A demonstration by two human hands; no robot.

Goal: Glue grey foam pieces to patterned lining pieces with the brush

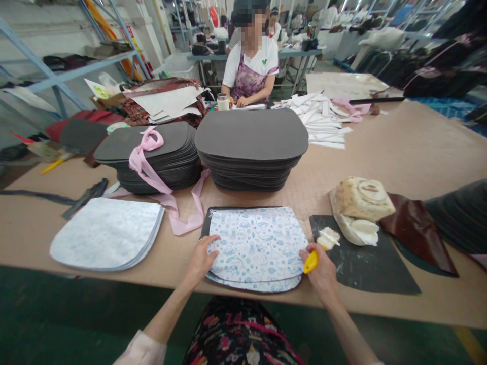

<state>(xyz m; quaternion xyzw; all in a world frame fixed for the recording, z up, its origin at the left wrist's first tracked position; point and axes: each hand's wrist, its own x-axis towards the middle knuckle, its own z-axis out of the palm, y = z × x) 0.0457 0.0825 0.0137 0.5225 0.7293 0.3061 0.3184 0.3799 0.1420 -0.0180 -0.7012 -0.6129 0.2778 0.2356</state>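
A white fabric panel with a blue print [258,243] lies in front of me over a dark panel [206,223], whose edge shows at the upper left. Another printed layer peeks out along the bottom. My left hand [203,258] rests on the fabric's left edge, thumb and forefinger apart. In my right hand [321,271] is a yellow-handled brush [311,262], its head covered in white paste. The fingertips of that hand touch the fabric's right edge. A stack of pale fabric panels [106,233] lies to the left.
Two stacks of dark panels [251,134] stand behind, the left tied with pink ribbon [146,152]. At right, a paste-crusted container [361,197] sits on a dark board [373,268]. White strips [319,116] lie farther back. A co-worker [251,66] works across the table.
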